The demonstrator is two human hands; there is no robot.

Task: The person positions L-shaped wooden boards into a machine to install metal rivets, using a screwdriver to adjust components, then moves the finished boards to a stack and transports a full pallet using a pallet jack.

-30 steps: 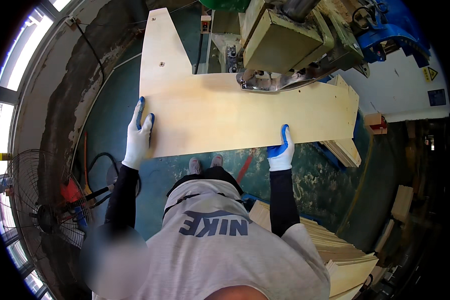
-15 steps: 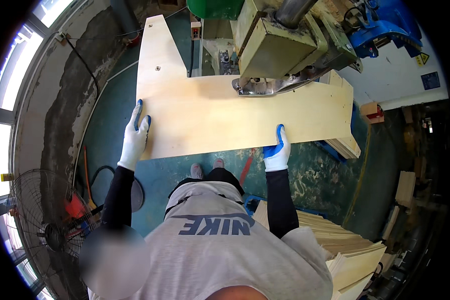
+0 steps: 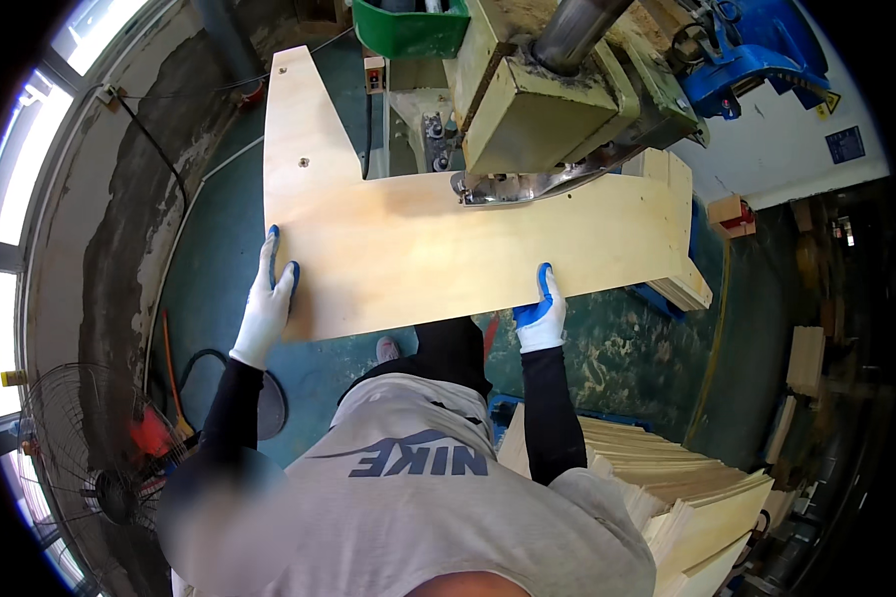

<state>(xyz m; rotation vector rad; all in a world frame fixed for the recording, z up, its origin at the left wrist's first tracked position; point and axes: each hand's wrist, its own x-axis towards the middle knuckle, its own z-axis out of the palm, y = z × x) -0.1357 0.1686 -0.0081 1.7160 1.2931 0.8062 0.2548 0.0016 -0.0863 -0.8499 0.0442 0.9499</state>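
Observation:
An L-shaped pale plywood panel [image 3: 408, 249] with small metal inserts lies flat in front of me. My left hand [image 3: 266, 303], in a white glove with blue fingertips, grips its left edge, thumb on top. My right hand [image 3: 543, 313], gloved alike, holds the near edge right of the middle; its thumb lies on top and its other fingers are hidden beneath. Over the panel's far edge stands a green machine [image 3: 538, 119]. Its curved metal guide [image 3: 508, 189] sits on or just above the wood; I cannot tell whether they touch.
Stacked plywood pieces [image 3: 692, 284] lie under the panel's right end. Another tall plywood stack [image 3: 687, 488] stands close behind my right arm. A wire fan [image 3: 95, 448] is at the left, near the wall. A green bin [image 3: 413, 30] hangs by the machine.
The view has shifted, so panel and machine appear lower. My right leg has moved forward and its shoe is now hidden under the panel. Both hands keep their grip.

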